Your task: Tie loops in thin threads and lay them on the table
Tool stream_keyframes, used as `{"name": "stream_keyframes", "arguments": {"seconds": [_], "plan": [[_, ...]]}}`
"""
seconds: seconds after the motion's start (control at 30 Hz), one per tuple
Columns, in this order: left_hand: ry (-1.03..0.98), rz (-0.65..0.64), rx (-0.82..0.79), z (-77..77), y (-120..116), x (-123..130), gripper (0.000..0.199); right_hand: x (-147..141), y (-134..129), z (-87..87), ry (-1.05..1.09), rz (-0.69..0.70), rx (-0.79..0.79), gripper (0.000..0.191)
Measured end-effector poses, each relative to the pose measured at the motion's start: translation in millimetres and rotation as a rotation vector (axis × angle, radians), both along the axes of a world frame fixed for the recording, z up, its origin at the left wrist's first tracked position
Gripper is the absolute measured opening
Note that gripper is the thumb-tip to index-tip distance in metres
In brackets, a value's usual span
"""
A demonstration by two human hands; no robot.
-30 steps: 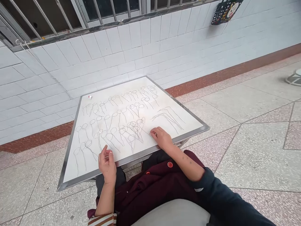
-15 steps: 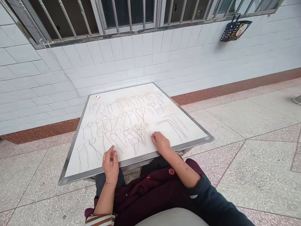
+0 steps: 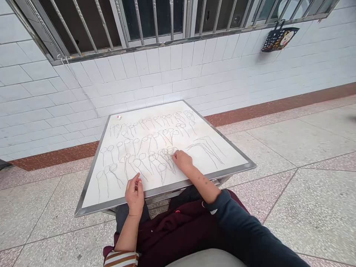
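Note:
Rows of thin dark wire loops [image 3: 136,141] with long tails lie on a white table [image 3: 91,191] with a metal rim. My right hand [image 3: 183,161] is over the table, its fingers curled together at the right end of the nearest row of loops; whatever the fingertips hold, if anything, is too small to make out. Near the front edge, my left hand [image 3: 135,193] is raised with the palm turned inward and fingers bent and a little apart, with nothing seen in it. Bent wires without loops [image 3: 207,148] lie to the right of my right hand.
A small white and red object [image 3: 119,117] sits at the table's far left corner. Behind the table rises a white tiled wall [image 3: 167,87] with barred windows. A patterned bag [image 3: 279,39] hangs from the bars at the right.
My right hand has moved left and a little away from me, onto the end of the loop row. My left hand stays near the front edge. The view has shifted slightly.

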State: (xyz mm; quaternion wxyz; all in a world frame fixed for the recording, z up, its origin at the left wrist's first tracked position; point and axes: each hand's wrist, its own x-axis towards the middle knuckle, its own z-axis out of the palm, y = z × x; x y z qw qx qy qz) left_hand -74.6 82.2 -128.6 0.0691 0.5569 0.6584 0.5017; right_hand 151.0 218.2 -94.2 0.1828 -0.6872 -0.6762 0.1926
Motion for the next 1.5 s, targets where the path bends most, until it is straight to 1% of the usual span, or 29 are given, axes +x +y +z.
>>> {"name": "stream_keyframes", "arguments": {"seconds": [0.1,0.2,0.33,0.47,0.53,0.57,0.63,0.67,0.73,0.8,0.83,0.93,1.1,1.3,1.4,1.5], "plan": [[0.003,-0.004,-0.004,-0.9,0.2,0.5,0.034,-3.0,6.2,-1.4,0.033,-0.030,-0.033,0.017],[-0.011,-0.007,-0.014,-0.4,-0.3,1.8,0.035,1.6,1.0,0.6,0.090,-0.057,-0.022,0.016],[-0.047,-0.011,-0.016,1.1,-0.7,2.5,0.035,12.1,-18.4,10.5,0.215,-0.064,0.058,0.018],[-0.107,-0.016,0.003,5.6,-1.4,3.7,0.035,15.2,-45.1,23.1,0.407,0.006,0.146,0.017],[-0.150,-0.012,0.023,13.2,-3.2,8.8,0.037,12.1,-61.9,28.7,0.547,0.058,0.158,0.019],[-0.167,-0.005,0.033,19.1,-4.7,13.6,0.038,9.7,-71.4,31.3,0.651,0.095,0.144,0.021],[-0.241,-0.004,0.050,34.9,-9.1,28.1,0.043,4.1,-92.0,36.3,1.014,0.197,0.045,0.025],[-0.290,-0.034,0.042,44.1,-11.8,37.4,0.045,1.4,-102.6,38.5,1.145,0.248,-0.018,0.026],[-0.626,-0.199,0.013,62.6,-17.8,57.1,0.052,-3.3,-122.3,42.0,1.277,0.334,-0.111,0.027],[-0.849,-0.320,-0.062,77.4,-24.2,74.3,0.055,-6.4,-138.0,43.4,1.296,0.406,-0.162,0.026],[-0.917,-0.347,-0.074,82.5,-27.6,80.7,0.054,-7.3,-144.0,43.3,1.290,0.433,-0.177,0.026],[-1.013,-0.346,-0.049,89.2,-38.2,90.3,0.051,-8.5,-155.1,41.4,1.259,0.487,-0.213,0.027],[-1.010,-0.354,-0.035,92.2,-53.7,91.6,0.051,-7.6,-163.1,41.9,1.257,0.533,-0.215,0.030],[-0.907,-0.333,-0.026,100.9,-65.2,95.6,0.049,-4.3,-172.5,45.8,1.213,0.542,-0.177,0.026],[-0.903,-0.338,-0.015,103.1,-67.7,96.4,0.049,-1.6,-175.5,46.9,1.112,0.553,-0.130,0.025],[-0.891,-0.357,-0.019,104.5,-69.7,97.1,0.049,0.4,-174.9,49.0,1.042,0.490,-0.037,0.023]]}}
